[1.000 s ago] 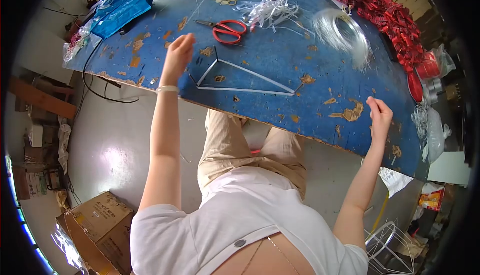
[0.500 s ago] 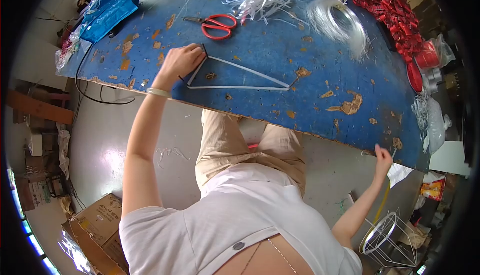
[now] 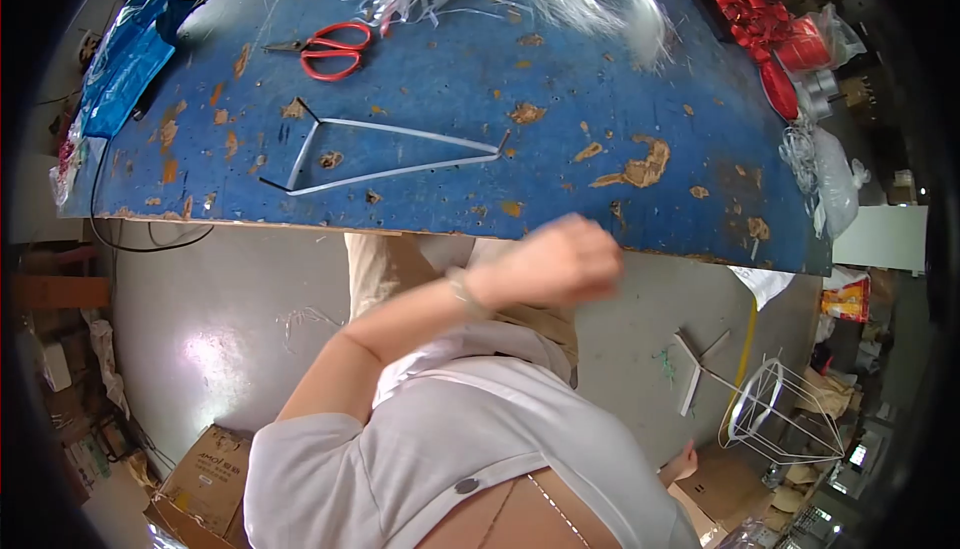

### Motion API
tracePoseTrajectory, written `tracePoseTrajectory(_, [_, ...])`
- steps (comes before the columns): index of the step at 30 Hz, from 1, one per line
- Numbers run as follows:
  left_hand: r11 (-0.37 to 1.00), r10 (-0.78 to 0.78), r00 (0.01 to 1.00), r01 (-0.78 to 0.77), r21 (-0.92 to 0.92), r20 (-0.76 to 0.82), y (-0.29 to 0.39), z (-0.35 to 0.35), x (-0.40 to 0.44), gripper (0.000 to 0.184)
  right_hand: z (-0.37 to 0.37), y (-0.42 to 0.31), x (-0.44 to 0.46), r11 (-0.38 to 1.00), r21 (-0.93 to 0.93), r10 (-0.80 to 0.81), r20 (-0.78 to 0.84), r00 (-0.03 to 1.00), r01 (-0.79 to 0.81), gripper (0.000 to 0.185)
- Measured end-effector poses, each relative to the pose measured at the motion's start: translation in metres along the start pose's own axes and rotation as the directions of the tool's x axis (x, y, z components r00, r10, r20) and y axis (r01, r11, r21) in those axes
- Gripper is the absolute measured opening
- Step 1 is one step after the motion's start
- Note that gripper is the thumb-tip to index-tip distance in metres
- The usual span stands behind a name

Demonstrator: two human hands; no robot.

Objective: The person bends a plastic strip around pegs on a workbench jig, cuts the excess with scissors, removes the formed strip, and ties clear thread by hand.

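Blurred, the left hand (image 3: 575,259) curls near the surface's (image 3: 440,89) edge; the right hand (image 3: 683,463) hangs low, mostly hidden. Whether either grips anything, I cannot tell. Flat white strip (image 3: 394,169) makes a narrow triangle around slim pegs (image 3: 308,108) on chipped blue wood, near red-handled metal scissors (image 3: 340,48).

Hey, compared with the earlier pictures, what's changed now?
The left hand has left the far-left corner of the white strip and swung right, in front of the body; it's blurred, so any hold is unclear. The right hand has dropped from the table to the person's right side. The strip's triangle and the red-handled scissors stayed put.
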State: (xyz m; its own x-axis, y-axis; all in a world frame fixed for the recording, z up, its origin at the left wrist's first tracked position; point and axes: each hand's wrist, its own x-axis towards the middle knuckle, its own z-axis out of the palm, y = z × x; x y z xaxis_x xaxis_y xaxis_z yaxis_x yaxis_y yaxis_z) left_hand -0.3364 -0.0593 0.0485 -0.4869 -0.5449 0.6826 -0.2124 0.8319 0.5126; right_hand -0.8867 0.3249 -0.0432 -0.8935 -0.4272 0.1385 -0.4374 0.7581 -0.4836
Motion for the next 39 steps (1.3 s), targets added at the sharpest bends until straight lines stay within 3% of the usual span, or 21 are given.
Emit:
tracePoseTrajectory(2, [0.991,0.049,0.985,-0.028,-0.130,0.163,0.021,0.061,-0.009,0.014,0.002,0.002,-0.011,0.998,0.054,0.046,-0.058,0.997,-0.043,0.038])
tracePoseTrajectory(3, [0.955,0.026,0.900,0.106,-0.276,0.435,0.028,0.077,-0.021,0.018,0.004,0.001,-0.015,0.995,0.088,0.056,-0.074,0.996,-0.049,0.038])
tracePoseTrajectory(4, [0.889,0.054,0.740,0.270,-0.370,0.670,0.033,0.082,-0.024,0.023,0.009,-0.001,-0.017,0.991,0.126,0.055,-0.073,0.996,-0.045,0.038])
tracePoseTrajectory(7, [0.374,0.103,0.806,0.511,-0.774,0.583,0.036,0.058,-0.039,0.031,0.028,-0.018,-0.010,0.976,0.218,-0.032,0.019,0.999,0.027,0.038])
tracePoseTrajectory(9, [0.161,-0.048,0.758,0.648,-0.744,0.650,0.022,0.007,-0.060,0.033,0.042,-0.031,0.014,0.985,0.136,-0.125,0.136,0.983,0.106,0.038])
tracePoseTrajectory(11, [-0.024,-0.390,0.828,0.428,-0.903,0.403,0.012,-0.027,-0.102,0.038,0.055,-0.061,0.043,0.977,0.022,-0.212,0.237,0.948,0.213,0.037])
tracePoseTrajectory(12, [-0.078,-0.603,0.754,0.268,-0.960,0.260,0.014,-0.044,-0.125,0.038,0.060,-0.096,0.050,0.964,-0.027,-0.246,0.287,0.926,0.265,0.038])
tracePoseTrajectory(13, [-0.056,-0.704,0.707,0.051,-0.997,0.076,0.013,-0.057,-0.147,0.033,0.075,-0.124,0.054,0.939,0.077,-0.344,0.221,0.913,0.336,0.036])
tracePoseTrajectory(14, [-0.047,-0.649,0.760,-0.079,-0.996,-0.030,0.001,-0.071,-0.175,0.030,0.090,-0.154,0.057,0.896,0.175,-0.432,0.142,0.890,0.407,0.034])
tracePoseTrajectory(16, [-0.001,-0.581,0.776,-0.301,-0.954,-0.245,-0.016,-0.098,-0.219,0.030,0.108,-0.223,0.063,0.883,0.275,-0.444,0.231,0.866,0.380,0.029])
tracePoseTrajectory(18, [0.256,-0.611,0.690,-0.292,-0.922,-0.388,-0.008,-0.139,-0.224,0.038,0.124,-0.295,0.053,0.808,0.333,-0.572,0.241,0.784,0.487,0.024])
tracePoseTrajectory(20, [0.329,-0.554,0.665,-0.378,-0.866,-0.501,-0.009,-0.171,-0.231,0.038,0.123,-0.376,0.027,0.738,0.357,-0.674,0.355,0.647,0.573,0.021])
tracePoseTrajectory(23, [0.422,-0.548,0.550,-0.469,-0.776,-0.631,-0.011,-0.204,-0.232,0.038,0.126,-0.470,-0.015,0.544,0.536,-0.839,0.364,0.404,0.646,0.016])
tracePoseTrajectory(24, [0.471,-0.578,0.495,-0.446,-0.761,-0.648,-0.012,-0.215,-0.229,0.034,0.128,-0.494,-0.024,0.471,0.569,-0.881,0.332,0.335,0.674,0.015])
tracePoseTrajectory(26, [0.563,-0.626,0.372,-0.392,-0.727,-0.685,-0.015,-0.237,-0.220,0.028,0.138,-0.532,-0.035,0.376,0.630,-0.924,0.203,0.324,0.679,0.016])
tracePoseTrajectory(30, [0.534,-0.748,0.288,-0.275,-0.800,-0.598,-0.056,-0.280,-0.202,0.017,0.161,-0.590,-0.047,0.320,0.690,-0.888,-0.022,0.460,0.649,0.018])
tracePoseTrajectory(32, [0.672,-0.721,0.217,-0.011,-0.741,-0.658,-0.073,-0.283,-0.177,0.017,0.176,-0.602,-0.040,0.309,0.698,-0.866,-0.074,0.495,0.646,0.020])
tracePoseTrajectory(34, [0.652,-0.754,0.151,0.287,-0.702,-0.639,-0.081,-0.281,-0.152,0.018,0.193,-0.605,-0.024,0.300,0.680,-0.866,-0.100,0.489,0.670,0.022])
tracePoseTrajectory(35, [0.631,-0.745,0.169,0.492,-0.599,-0.645,-0.098,-0.282,-0.153,0.023,0.200,-0.601,-0.015,0.315,0.656,-0.872,-0.085,0.482,0.686,0.023])
tracePoseTrajectory(36, [0.676,-0.667,0.286,0.621,-0.396,-0.688,-0.114,-0.278,-0.155,0.023,0.207,-0.594,-0.003,0.331,0.631,-0.877,-0.069,0.476,0.702,0.024])
tracePoseTrajectory(39, [0.596,-0.509,0.619,0.755,0.273,-0.599,-0.131,-0.264,-0.152,0.022,0.213,-0.560,0.026,0.422,0.520,-0.885,0.057,0.463,0.742,0.029])
